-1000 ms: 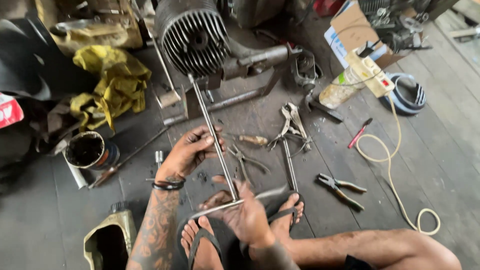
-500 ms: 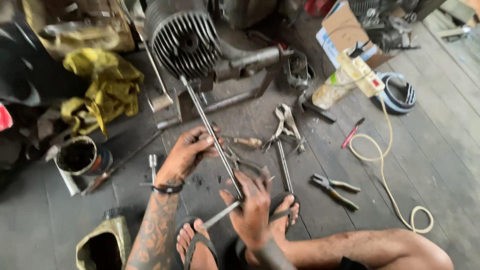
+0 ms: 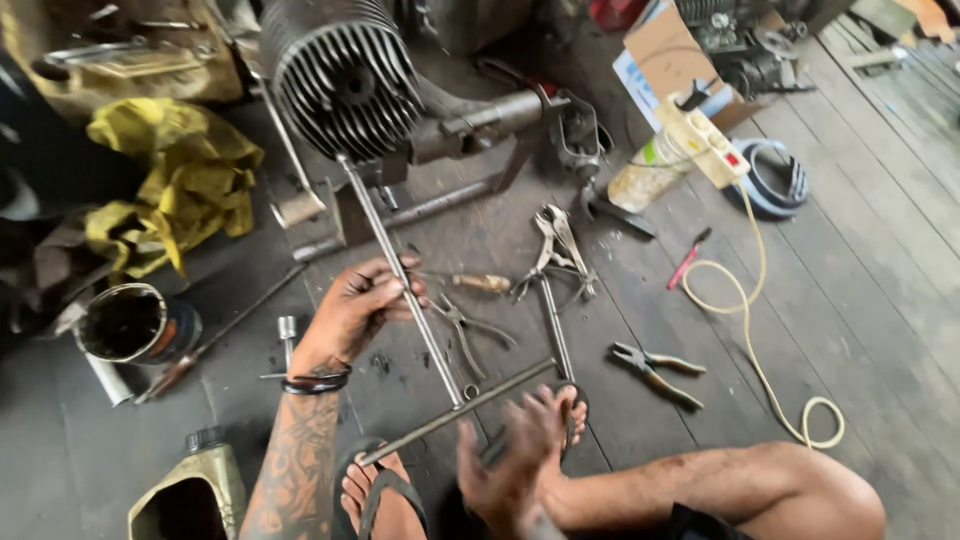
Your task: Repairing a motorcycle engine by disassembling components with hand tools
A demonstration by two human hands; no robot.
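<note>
A long steel T-handle wrench (image 3: 420,315) runs from a finned engine cylinder (image 3: 340,75) down to its crossbar (image 3: 470,405) near my feet. My left hand (image 3: 360,305), with a dark wristband, is closed around the wrench shaft at mid-length. Just below the crossbar, my right hand (image 3: 510,460) is blurred with its fingers spread, and it appears to be off the bar. My sandalled feet (image 3: 385,490) lie under the crossbar on the plank floor.
Beside the shaft lie pliers (image 3: 470,325), locking pliers (image 3: 560,240), a wooden-handled screwdriver (image 3: 480,283) and more pliers (image 3: 655,370). A cream cable (image 3: 750,350) leads to a power strip (image 3: 705,140). At left are a tin can (image 3: 130,325), a yellow cloth (image 3: 190,180) and a cut jug (image 3: 190,495).
My right hand held the crossbar and turned it; now it has come off and hangs spread below it. My left hand stays on the shaft. The view has shifted slightly.
</note>
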